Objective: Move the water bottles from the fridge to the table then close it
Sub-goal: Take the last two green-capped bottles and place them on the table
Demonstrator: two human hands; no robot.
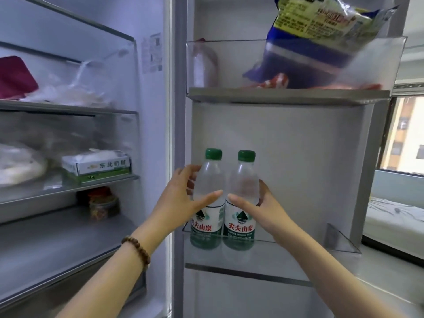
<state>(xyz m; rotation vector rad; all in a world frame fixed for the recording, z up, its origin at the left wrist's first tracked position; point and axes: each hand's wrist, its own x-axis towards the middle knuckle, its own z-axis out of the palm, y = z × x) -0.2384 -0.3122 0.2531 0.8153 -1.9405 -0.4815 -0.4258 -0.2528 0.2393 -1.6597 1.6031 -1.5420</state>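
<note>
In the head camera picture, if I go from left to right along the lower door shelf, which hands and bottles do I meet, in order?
Left hand → left water bottle → right water bottle → right hand. Both bottles stand upright, side by side, in the lower door shelf, one hand around each.

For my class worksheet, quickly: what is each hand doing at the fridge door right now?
Left hand: closed around the left water bottle in the door shelf.
Right hand: closed around the right water bottle, same shelf.
</note>
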